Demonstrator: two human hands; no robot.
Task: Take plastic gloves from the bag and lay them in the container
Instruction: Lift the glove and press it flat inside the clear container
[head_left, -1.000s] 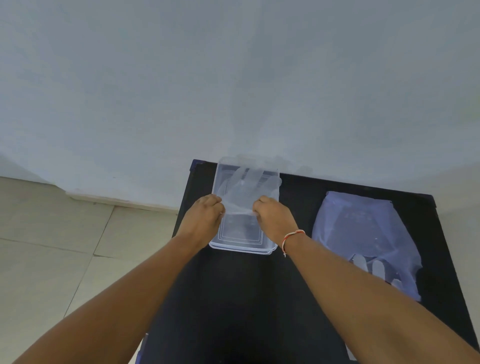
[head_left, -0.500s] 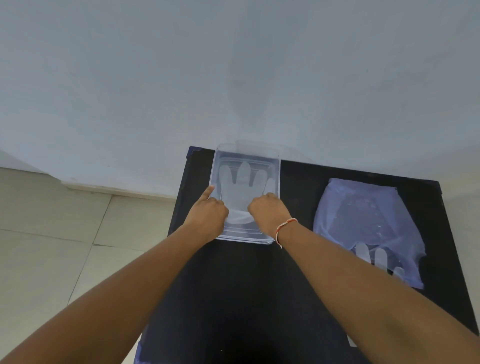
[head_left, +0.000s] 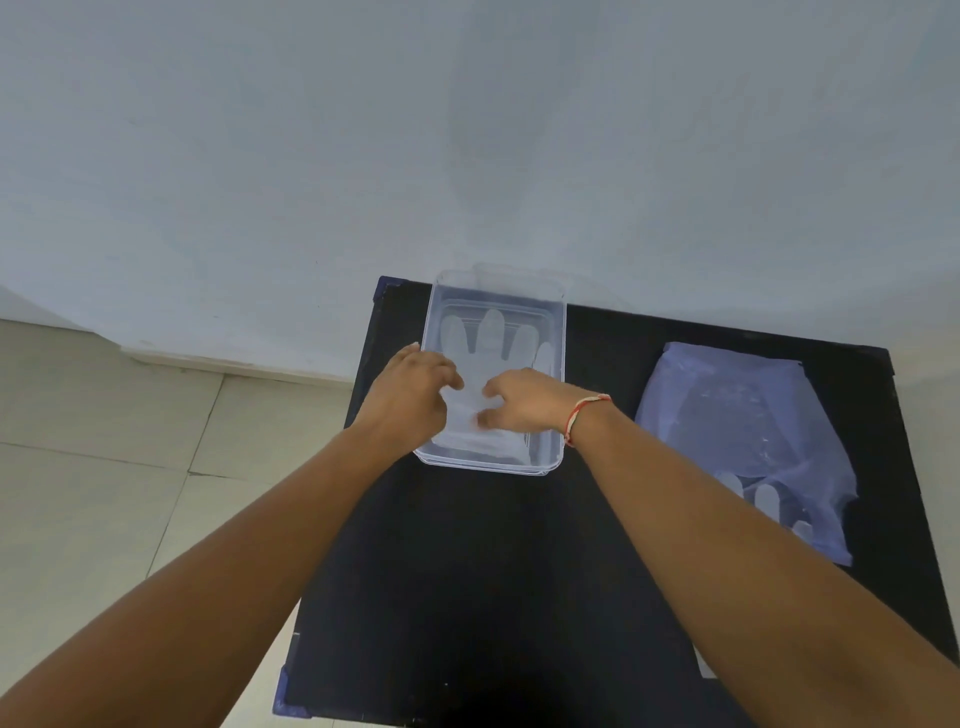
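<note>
A clear plastic container stands at the back left of a black table. A see-through plastic glove lies flat inside it, fingers pointing to the wall. My left hand hovers over the container's left side with its fingers spread and curled. My right hand is over the glove's cuff, fingers apart, holding nothing. A bluish plastic bag lies on the right of the table, with glove fingers showing through near its front end.
The table stands against a pale wall. A tiled floor lies to the left, below the table's left edge. A red and white thread band is on my right wrist.
One second ago both hands held the glove up over the container. They lowered it flat inside, then let go and opened their fingers.
</note>
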